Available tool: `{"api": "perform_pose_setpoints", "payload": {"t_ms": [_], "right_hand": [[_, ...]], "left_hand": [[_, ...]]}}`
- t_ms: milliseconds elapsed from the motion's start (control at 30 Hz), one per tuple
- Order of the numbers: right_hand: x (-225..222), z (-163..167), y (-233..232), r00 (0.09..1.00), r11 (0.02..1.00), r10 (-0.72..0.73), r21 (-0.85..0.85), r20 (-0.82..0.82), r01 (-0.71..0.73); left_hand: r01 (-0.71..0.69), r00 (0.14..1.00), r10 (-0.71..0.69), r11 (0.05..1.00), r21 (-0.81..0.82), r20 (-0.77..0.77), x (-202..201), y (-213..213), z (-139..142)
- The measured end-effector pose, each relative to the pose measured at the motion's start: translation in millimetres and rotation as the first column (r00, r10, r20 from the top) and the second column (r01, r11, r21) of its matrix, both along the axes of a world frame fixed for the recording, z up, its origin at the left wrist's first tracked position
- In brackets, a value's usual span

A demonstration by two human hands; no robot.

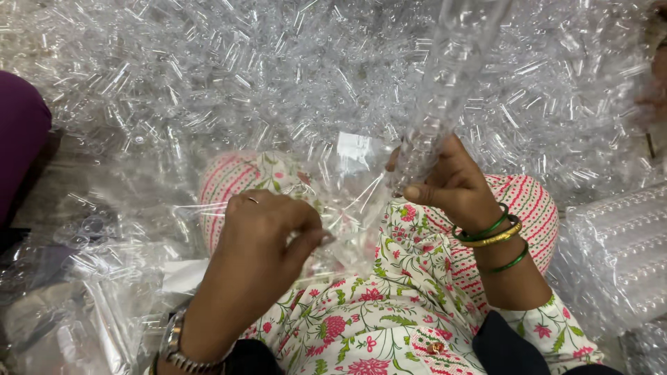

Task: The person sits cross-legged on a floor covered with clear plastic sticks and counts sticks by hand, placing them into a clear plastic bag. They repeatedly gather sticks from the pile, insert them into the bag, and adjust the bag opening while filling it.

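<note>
My right hand (448, 184) grips the lower end of a long clear plastic sleeve (445, 76) filled with small clear tubes; the sleeve rises up and away toward the top of the view. My left hand (260, 239) is closed on a piece of clear plastic film (340, 201) over my lap, thumb and fingers pinched together. A huge heap of loose small clear plastic tubes (278, 76) covers the floor in front of me. Green and gold bangles circle my right wrist, and a metal watch sits on my left wrist.
Packed clear bundles of tubes (618, 250) lie at the right. Crumpled clear plastic bags (83, 305) sit at the lower left. A purple cloth shape (21, 132) is at the left edge. Another person's hand (653, 90) shows at the right edge.
</note>
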State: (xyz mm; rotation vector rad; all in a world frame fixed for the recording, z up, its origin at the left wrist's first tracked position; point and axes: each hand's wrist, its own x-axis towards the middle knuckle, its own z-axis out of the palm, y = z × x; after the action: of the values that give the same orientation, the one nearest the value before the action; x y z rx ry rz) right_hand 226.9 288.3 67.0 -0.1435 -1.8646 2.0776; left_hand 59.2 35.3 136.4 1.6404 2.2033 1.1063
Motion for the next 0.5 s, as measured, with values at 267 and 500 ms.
{"api": "perform_pose_setpoints", "payload": {"t_ms": [267,500], "right_hand": [[-2,-10,-10,0.999,0.998,0.039,-0.052,-0.006,-0.04],[-6,-12,-2,0.993,0.993,-0.115,-0.019,0.038,0.116]], "left_hand": [[-0.137,0.903,0.134,0.99,-0.024,0.408,13,21,-22],[-0.063,0.923,-0.027,0.973,0.22,0.383,7,23,-51]]}}
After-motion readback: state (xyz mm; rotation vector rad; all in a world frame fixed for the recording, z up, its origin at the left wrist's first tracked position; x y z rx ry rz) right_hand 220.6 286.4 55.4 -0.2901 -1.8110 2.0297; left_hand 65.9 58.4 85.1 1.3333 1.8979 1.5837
